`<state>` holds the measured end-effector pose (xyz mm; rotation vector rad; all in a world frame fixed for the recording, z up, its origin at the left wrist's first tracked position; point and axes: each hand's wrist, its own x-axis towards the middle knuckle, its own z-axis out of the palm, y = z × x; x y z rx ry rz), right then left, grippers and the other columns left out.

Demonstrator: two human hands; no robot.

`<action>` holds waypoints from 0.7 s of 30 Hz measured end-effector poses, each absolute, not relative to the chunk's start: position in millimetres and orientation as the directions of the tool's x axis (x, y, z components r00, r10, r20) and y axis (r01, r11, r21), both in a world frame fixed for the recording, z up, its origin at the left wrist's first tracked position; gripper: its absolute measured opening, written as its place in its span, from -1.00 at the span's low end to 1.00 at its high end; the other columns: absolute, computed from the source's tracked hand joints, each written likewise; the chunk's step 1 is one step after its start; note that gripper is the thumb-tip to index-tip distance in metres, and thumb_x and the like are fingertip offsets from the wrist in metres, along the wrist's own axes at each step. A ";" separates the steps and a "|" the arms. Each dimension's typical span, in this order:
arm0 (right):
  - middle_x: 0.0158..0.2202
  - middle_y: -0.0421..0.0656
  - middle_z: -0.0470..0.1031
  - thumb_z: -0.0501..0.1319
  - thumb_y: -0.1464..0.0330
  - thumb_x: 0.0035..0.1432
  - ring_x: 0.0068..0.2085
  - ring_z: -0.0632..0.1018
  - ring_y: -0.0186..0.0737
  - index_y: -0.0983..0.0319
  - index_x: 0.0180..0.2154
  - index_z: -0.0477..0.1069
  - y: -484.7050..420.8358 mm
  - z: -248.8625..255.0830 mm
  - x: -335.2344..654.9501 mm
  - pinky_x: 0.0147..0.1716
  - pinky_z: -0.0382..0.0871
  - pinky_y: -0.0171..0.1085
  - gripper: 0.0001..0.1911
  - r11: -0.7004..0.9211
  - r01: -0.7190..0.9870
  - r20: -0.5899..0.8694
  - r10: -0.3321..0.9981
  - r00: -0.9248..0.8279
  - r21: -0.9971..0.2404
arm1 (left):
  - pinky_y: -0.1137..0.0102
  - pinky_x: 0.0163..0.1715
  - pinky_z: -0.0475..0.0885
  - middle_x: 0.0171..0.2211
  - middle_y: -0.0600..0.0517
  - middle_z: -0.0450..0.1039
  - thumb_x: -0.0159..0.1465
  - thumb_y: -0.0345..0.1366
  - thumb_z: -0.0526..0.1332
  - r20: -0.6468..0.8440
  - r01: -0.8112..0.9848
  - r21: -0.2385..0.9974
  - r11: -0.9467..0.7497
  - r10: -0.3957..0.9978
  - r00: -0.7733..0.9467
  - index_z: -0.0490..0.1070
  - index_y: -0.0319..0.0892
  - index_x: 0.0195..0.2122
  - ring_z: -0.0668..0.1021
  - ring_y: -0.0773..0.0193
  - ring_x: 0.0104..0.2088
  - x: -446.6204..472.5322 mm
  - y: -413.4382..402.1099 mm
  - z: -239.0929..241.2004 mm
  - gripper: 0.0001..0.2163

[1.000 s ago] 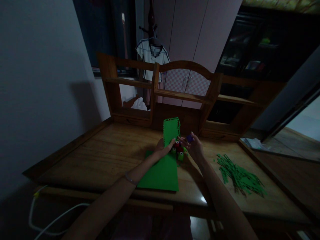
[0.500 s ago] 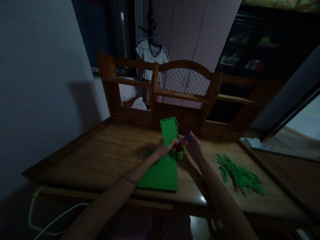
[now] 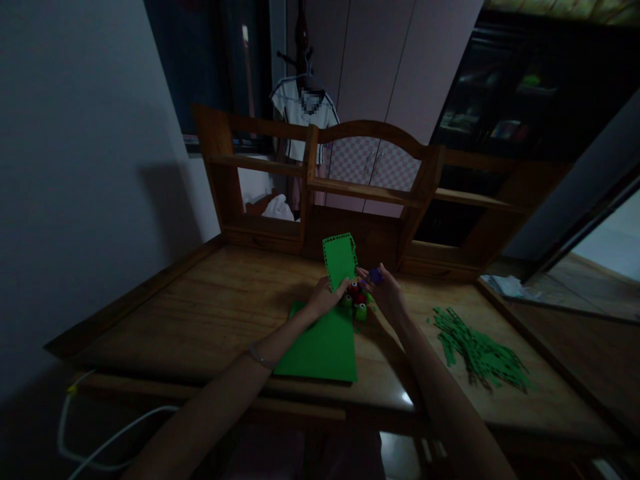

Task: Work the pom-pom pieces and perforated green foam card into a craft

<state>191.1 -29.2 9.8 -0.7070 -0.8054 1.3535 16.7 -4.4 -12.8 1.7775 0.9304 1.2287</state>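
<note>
My left hand [image 3: 324,298] is closed on the lower edge of a small green sheet [image 3: 340,259] and holds it upright; the sheet has a row of punched holes along its border. My right hand [image 3: 386,292] is closed on a small purple punch [image 3: 377,275] right beside the sheet's right edge. Between and under my hands sit several small red and green punches [image 3: 357,301] on the wooden desk [image 3: 200,313]. A larger green sheet [image 3: 323,347] lies flat on the desk below my hands.
A heap of green cut strips [image 3: 477,353] lies on the desk to the right. A wooden shelf unit [image 3: 320,187] stands at the desk's back. White paper [image 3: 507,287] rests at the far right corner. A white cable [image 3: 100,427] hangs at lower left.
The upright green sheet has shifted slightly left and lower, and the purple punch has closed in on its right edge. Both arms otherwise stay in place.
</note>
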 end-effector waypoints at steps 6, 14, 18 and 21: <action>-0.14 -0.11 0.55 0.22 0.13 0.11 0.05 0.48 -0.14 0.17 -0.32 0.42 -28.9 8.2 191.1 -0.08 0.46 -0.26 -0.76 0.116 -0.541 0.114 0.993 0.038 -0.833 | 0.31 -0.04 0.42 -0.15 -0.02 0.54 0.25 -0.09 0.10 0.349 0.194 0.895 -0.401 0.902 0.254 0.51 -0.18 -0.16 0.56 0.18 -0.11 17.4 -1.4 -16.2 -0.67; -0.16 -0.13 0.56 0.25 0.16 0.07 0.02 0.50 -0.11 0.16 -0.30 0.41 -29.9 10.1 190.8 -0.11 0.48 -0.22 -0.78 0.144 -0.531 0.134 0.989 0.057 -0.835 | 0.35 -0.04 0.40 -0.14 -0.01 0.54 0.26 -0.05 0.07 0.373 0.209 0.877 -0.433 0.887 0.270 0.50 -0.16 -0.15 0.54 0.20 -0.09 16.9 2.5 -21.1 -0.65; -0.15 -0.13 0.56 0.24 0.16 0.10 0.04 0.49 -0.11 0.16 -0.31 0.42 -32.6 12.6 190.0 -0.11 0.48 -0.22 -0.79 0.141 -0.524 0.137 0.989 0.047 -0.840 | 0.37 -0.11 0.42 -0.20 -0.01 0.56 0.26 -0.02 0.06 0.352 0.218 0.885 -0.411 0.898 0.266 0.51 -0.16 -0.20 0.57 0.20 -0.16 16.1 1.9 -19.7 -0.64; -0.13 -0.12 0.55 0.23 0.16 0.11 0.05 0.48 -0.11 0.16 -0.30 0.42 -33.7 13.0 190.0 -0.08 0.47 -0.22 -0.79 0.149 -0.522 0.149 0.988 0.043 -0.840 | 0.38 -0.15 0.43 -0.24 -0.01 0.56 0.26 -0.01 0.05 0.349 0.228 0.882 -0.412 0.897 0.270 0.51 -0.16 -0.23 0.57 0.19 -0.18 15.6 1.8 -18.5 -0.63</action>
